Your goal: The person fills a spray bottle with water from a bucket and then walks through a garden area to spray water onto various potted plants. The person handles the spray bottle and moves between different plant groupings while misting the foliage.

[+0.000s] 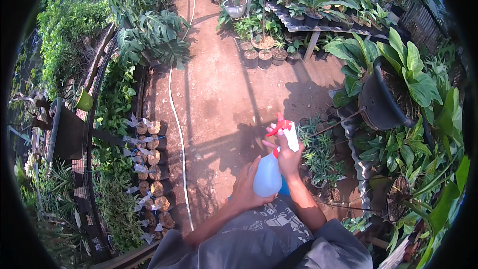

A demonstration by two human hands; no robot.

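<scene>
A spray bottle with a pale, translucent body (267, 176) and a red-and-white trigger head (291, 134) is held in front of my torso. Its nozzle points up and away from me. My left hand (244, 186) cups the lower body of the bottle from the left and below. Around the neck and trigger head wraps my right hand (290, 157), thumb along the near side and some fingers spread by the red trigger. How much liquid the bottle contains is hard to tell.
A pale hose (178, 123) runs along the dirt path (213, 82). Several filled planting bags (154, 157) stand in rows at left. On the right, a large black pot (381, 101) sits near corrugated sheeting (359, 164). Potted plants (264, 59) line a raised bench (336, 31) farther off.
</scene>
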